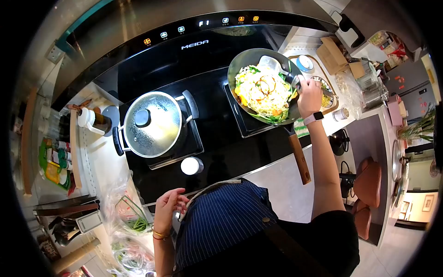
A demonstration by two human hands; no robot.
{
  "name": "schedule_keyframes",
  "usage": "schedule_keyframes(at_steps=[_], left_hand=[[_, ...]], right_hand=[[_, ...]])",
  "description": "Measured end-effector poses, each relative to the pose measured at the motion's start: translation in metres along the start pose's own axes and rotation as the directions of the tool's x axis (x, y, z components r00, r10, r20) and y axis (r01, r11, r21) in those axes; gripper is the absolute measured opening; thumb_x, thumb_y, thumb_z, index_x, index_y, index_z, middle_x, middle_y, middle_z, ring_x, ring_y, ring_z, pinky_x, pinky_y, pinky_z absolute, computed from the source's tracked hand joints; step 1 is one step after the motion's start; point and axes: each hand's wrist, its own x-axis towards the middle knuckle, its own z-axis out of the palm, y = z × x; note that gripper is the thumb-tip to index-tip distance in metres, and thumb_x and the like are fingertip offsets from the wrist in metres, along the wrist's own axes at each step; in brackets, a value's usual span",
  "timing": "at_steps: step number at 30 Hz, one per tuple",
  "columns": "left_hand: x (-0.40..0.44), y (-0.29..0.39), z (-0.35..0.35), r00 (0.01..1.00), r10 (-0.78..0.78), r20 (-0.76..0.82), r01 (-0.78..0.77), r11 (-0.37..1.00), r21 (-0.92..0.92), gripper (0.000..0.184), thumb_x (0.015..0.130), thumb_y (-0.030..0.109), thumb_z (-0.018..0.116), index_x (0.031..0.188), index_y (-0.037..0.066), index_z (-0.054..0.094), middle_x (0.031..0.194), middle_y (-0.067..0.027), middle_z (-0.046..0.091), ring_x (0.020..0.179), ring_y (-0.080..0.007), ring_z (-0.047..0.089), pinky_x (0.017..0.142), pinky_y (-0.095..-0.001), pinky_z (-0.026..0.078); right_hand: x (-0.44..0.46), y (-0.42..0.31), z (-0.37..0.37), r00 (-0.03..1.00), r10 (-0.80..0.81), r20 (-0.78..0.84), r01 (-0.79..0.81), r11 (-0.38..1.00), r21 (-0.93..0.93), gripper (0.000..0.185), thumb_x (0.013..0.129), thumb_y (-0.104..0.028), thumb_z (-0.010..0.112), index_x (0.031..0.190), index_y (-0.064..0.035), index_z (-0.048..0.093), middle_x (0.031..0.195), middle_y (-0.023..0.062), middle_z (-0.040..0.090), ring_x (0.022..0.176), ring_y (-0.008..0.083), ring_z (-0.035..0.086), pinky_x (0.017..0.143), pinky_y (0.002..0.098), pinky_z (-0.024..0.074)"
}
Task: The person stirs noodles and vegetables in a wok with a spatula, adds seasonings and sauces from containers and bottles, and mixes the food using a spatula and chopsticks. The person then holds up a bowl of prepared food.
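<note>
pale yellow noodles (260, 99) lie in a loose mound, reddish-brown streaks on top, green leaves at the edges, inside a round dark-grey frying pan (249, 56) on the right burner of a black glass hob (217, 152). right hand (310, 98): fingers clamped on the dark handle of a translucent-headed utensil (269, 63) at the pan's far side. left hand (169, 207): fingers bent, slightly apart, beside a blue pinstriped apron (226, 207).

You're in a kitchen: a black stove (217, 134) in the middle, a pot (156, 127) left of center, noodles (264, 94) in a pan (248, 59) upper right.
</note>
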Motion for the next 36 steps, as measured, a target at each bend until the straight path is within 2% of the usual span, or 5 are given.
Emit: schedule_keyframes(at_steps=[7, 11, 15, 29, 36], left_hand=[[0.0, -0.005, -0.002, 0.999, -0.042, 0.005, 0.042, 0.999, -0.032, 0.034, 0.097, 0.025, 0.046, 0.111, -0.004, 0.056, 0.082, -0.0095, 0.064, 0.062, -0.0109, 0.059, 0.054, -0.0198, 0.047], [0.003, -0.002, -0.004, 0.999, -0.034, 0.017, 0.034, 0.999, -0.006, 0.035, 0.096, 0.026, 0.046, 0.111, -0.004, 0.056, 0.082, -0.0095, 0.064, 0.062, -0.011, 0.059, 0.053, -0.0199, 0.047], [0.004, -0.003, -0.004, 1.0, 0.001, 0.018, -0.001, 1.0, 0.022, 0.034, 0.097, 0.025, 0.045, 0.108, -0.004, 0.057, 0.081, -0.0096, 0.064, 0.061, -0.0118, 0.059, 0.051, -0.0202, 0.047], [-0.001, -0.019, -0.015, 0.999, -0.031, -0.04, 0.028, 0.998, -0.054, 0.033, 0.097, 0.025, 0.045, 0.108, -0.003, 0.058, 0.081, -0.0091, 0.064, 0.06, -0.0117, 0.059, 0.05, -0.0204, 0.047], [-0.002, -0.008, -0.013, 1.0, 0.002, -0.006, -0.002, 0.999, -0.046, 0.033, 0.096, 0.025, 0.046, 0.109, -0.004, 0.057, 0.081, -0.0085, 0.064, 0.063, -0.0103, 0.058, 0.053, -0.0196, 0.047]], right_hand=[[-0.02, -0.012, -0.037, 0.994, -0.068, -0.09, 0.081, 0.987, 0.141, 0.051, 0.07, 0.005, 0.06, 0.118, -0.01, 0.054, 0.098, 0.0105, 0.053, 0.095, 0.031, 0.049, 0.083, 0.0396, 0.0399], [-0.017, -0.015, -0.03, 0.982, -0.133, 0.132, 0.109, 0.979, 0.172, 0.05, 0.072, 0.0, 0.061, 0.119, -0.0138, 0.054, 0.099, 0.0096, 0.054, 0.095, 0.0288, 0.05, 0.079, 0.0389, 0.0407], [-0.001, -0.015, -0.022, 0.992, -0.053, -0.115, 0.071, 0.985, 0.156, 0.044, 0.073, 0.0, 0.059, 0.115, -0.0133, 0.056, 0.093, 0.0092, 0.054, 0.092, 0.0295, 0.051, 0.077, 0.0399, 0.0418], [-0.044, 0.012, -0.037, 0.989, -0.008, 0.148, 0.004, 1.0, 0.029, 0.052, 0.071, 0.0, 0.061, 0.121, -0.0131, 0.053, 0.097, 0.0111, 0.054, 0.092, 0.0319, 0.05, 0.078, 0.0409, 0.0415], [-0.037, -0.011, -0.048, 0.994, 0.059, -0.089, -0.041, 0.979, 0.197, 0.055, 0.071, 0.001, 0.062, 0.124, -0.0118, 0.051, 0.104, 0.0124, 0.054, 0.096, 0.0325, 0.049, 0.086, 0.0416, 0.04]])
